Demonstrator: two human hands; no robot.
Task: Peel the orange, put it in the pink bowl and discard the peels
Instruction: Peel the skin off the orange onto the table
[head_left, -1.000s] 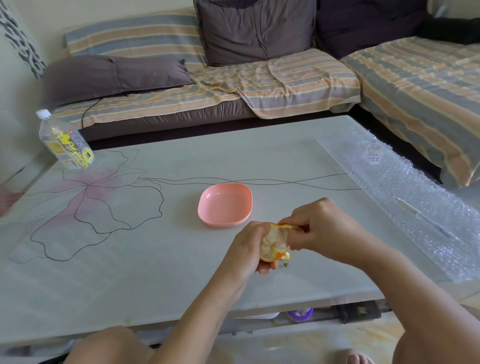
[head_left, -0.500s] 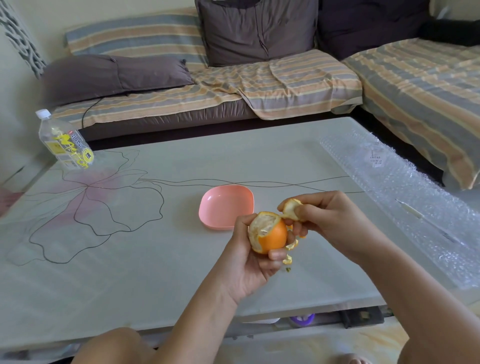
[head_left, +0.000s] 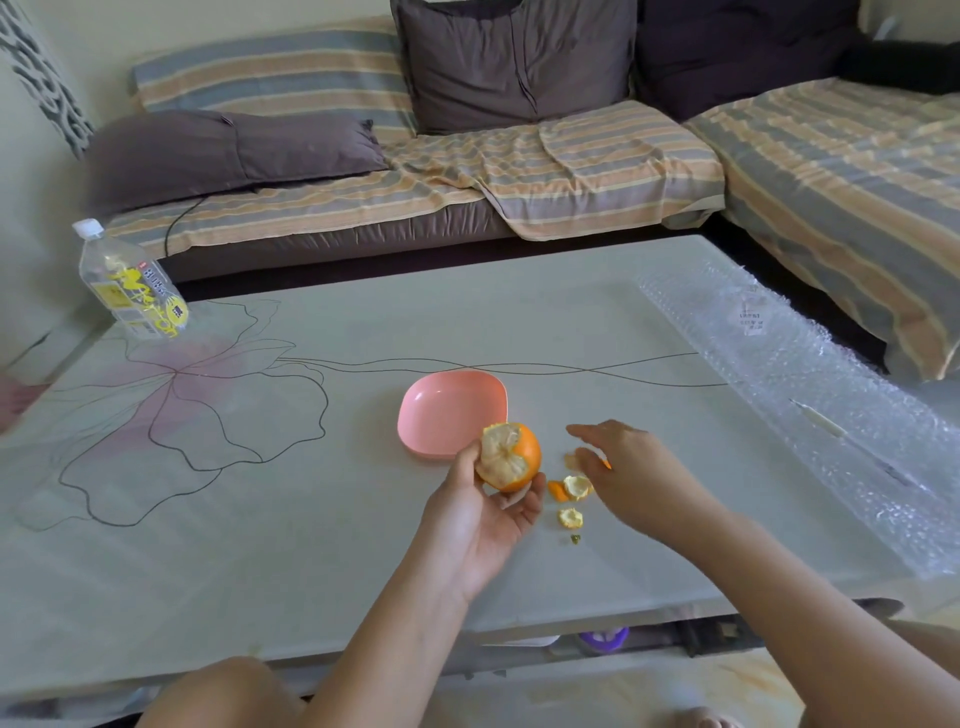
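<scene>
My left hand (head_left: 485, 512) holds a partly peeled orange (head_left: 509, 456) just above the table, its bare pale top turned toward me and orange skin still on its right side. The empty pink bowl (head_left: 451, 413) sits directly behind the orange. My right hand (head_left: 631, 470) hovers low over the table to the right of the orange, fingers spread and holding nothing. Several small peel pieces (head_left: 574, 488) lie on the table between my two hands, one partly under my right fingers.
A plastic water bottle (head_left: 130, 283) stands at the table's far left corner. A sheet of bubble wrap (head_left: 810, 395) covers the table's right side. A striped sofa with dark cushions (head_left: 514, 57) runs behind and to the right of the table (head_left: 249, 519).
My right hand tore a piece of peel off the orange, carried it right and let it go on the table. My left hand turned the orange so its peeled side shows.
</scene>
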